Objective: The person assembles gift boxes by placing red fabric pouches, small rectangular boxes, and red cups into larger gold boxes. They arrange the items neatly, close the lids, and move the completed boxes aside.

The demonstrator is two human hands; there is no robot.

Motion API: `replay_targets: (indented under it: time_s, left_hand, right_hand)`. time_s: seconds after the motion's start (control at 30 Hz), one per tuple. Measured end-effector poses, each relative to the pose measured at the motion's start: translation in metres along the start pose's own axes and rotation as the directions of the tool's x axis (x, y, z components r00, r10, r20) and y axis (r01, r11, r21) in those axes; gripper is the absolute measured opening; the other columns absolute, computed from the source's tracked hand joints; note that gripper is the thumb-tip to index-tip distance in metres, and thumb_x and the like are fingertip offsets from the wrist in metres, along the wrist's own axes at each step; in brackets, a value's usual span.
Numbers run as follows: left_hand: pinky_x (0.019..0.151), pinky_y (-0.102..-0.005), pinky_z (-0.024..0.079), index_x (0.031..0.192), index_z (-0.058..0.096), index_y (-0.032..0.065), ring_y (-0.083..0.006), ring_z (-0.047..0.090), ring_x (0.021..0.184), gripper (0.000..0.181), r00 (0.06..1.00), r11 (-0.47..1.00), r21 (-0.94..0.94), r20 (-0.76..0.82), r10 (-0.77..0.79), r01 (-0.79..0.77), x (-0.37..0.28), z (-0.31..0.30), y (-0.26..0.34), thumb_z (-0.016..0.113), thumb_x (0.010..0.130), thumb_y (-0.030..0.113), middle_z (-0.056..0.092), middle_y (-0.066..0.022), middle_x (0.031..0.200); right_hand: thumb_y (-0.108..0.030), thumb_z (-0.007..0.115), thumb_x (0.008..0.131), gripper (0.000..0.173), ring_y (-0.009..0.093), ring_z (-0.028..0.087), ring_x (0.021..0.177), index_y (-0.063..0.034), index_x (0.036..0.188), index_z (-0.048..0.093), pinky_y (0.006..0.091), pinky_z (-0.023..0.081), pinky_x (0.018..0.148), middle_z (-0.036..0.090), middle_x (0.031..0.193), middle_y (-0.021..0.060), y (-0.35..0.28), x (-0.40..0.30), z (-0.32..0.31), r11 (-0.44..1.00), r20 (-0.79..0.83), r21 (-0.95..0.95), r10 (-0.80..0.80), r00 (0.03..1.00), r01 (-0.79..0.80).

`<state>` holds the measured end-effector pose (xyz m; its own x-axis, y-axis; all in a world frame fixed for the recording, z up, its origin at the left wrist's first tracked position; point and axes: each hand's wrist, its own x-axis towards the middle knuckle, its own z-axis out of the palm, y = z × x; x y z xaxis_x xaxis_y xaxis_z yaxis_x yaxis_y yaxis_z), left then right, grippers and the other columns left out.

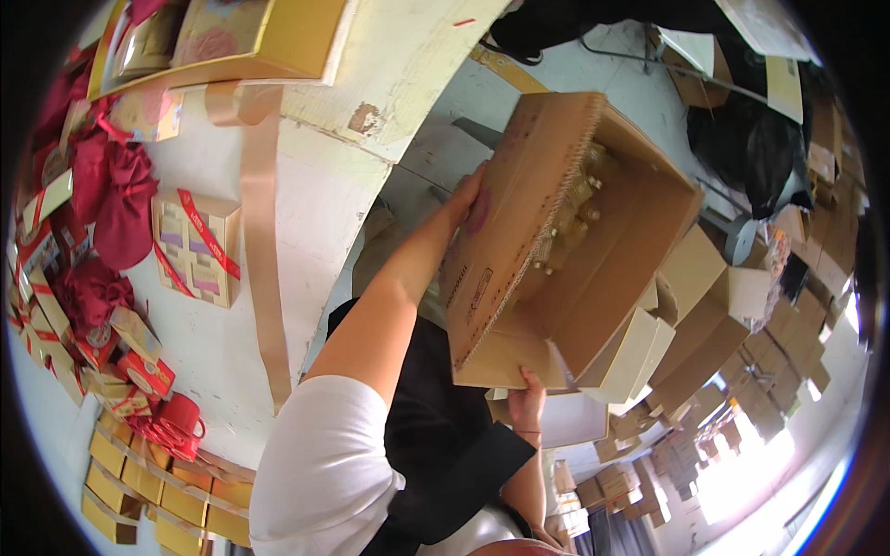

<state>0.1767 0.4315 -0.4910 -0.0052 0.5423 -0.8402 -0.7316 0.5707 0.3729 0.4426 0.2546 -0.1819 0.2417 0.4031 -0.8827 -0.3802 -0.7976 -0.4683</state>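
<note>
An open-topped cardboard carton is held tilted beside the table, its opening turned to the right. Several small glass bottles or jars lie inside along one wall. My left hand is against the carton's outer side near its far end, its fingers partly hidden. At the near end, my right hand grips the rim with the thumb over the edge.
On the white table at left are a beribboned gift box, dark red satin pouches, a red mug and a gold box. More cartons are piled at right, near a black bag.
</note>
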Motion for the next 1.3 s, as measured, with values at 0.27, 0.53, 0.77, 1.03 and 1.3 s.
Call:
replay_targets:
  time_s: [0.27,0.53,0.77,1.03,1.3]
  left_hand:
    - [0.098,-0.0347,0.04,0.13,0.051,-0.0042,-0.0227,0.054,0.113,0.083,0.958,0.936,-0.33,-0.209,-0.198,0.122,-0.066,-0.045,0.0,0.04,0.088,0.067,0.056,-0.0108,0.129]
    - [0.095,-0.0325,0.042,0.127,0.054,-0.003,-0.0204,0.057,0.108,0.064,0.989,0.871,-0.475,-0.126,0.077,-0.128,-0.127,-0.132,0.043,0.048,0.091,0.05,0.059,-0.01,0.122]
    - [0.091,-0.0308,0.045,0.123,0.058,-0.0018,-0.0191,0.059,0.102,0.049,0.982,0.935,-0.303,-0.01,0.191,-0.185,-0.123,-0.141,0.063,0.053,0.092,0.036,0.063,-0.0096,0.115]
    - [0.08,-0.0285,0.05,0.111,0.065,0.0002,-0.0166,0.062,0.091,0.036,0.902,0.875,-0.241,-0.008,0.432,-0.421,-0.16,-0.114,0.065,0.052,0.095,0.029,0.067,-0.01,0.102]
    - [0.07,-0.0279,0.049,0.109,0.062,0.0024,-0.0136,0.06,0.089,0.035,0.937,0.891,-0.301,-0.026,0.349,-0.34,-0.237,-0.156,-0.016,0.048,0.096,0.032,0.065,-0.0067,0.104]
  right_hand:
    - [-0.002,0.064,0.078,0.038,0.02,0.057,0.105,-0.0019,0.116,0.056,0.036,0.044,0.098,0.059,0.111,0.006,-0.072,0.002,-0.051,0.953,0.058,-0.301,-0.026,0.998,0.042]
    - [-0.005,0.063,0.076,0.032,0.019,0.061,0.089,0.0006,0.107,0.061,0.0317,0.05,0.082,0.063,0.099,0.0059,-0.132,0.043,-0.062,0.651,0.202,-0.734,-0.064,0.977,0.194]
    - [-0.005,0.062,0.081,0.031,0.019,0.063,0.093,0.0022,0.11,0.061,0.0312,0.051,0.081,0.065,0.099,0.0066,-0.215,0.092,-0.03,0.506,0.238,-0.845,0.059,0.97,0.176]
    - [-0.006,0.064,0.079,0.037,0.017,0.058,0.102,-0.0008,0.115,0.058,0.0319,0.048,0.085,0.062,0.108,0.0056,-0.203,0.087,-0.033,0.542,0.315,-0.789,-0.049,0.948,0.29]
    - [-0.001,0.062,0.079,0.039,0.015,0.058,0.099,-0.0007,0.118,0.059,0.0292,0.048,0.084,0.063,0.109,0.005,-0.191,0.061,0.0,0.421,0.333,-0.861,0.048,0.942,0.284]
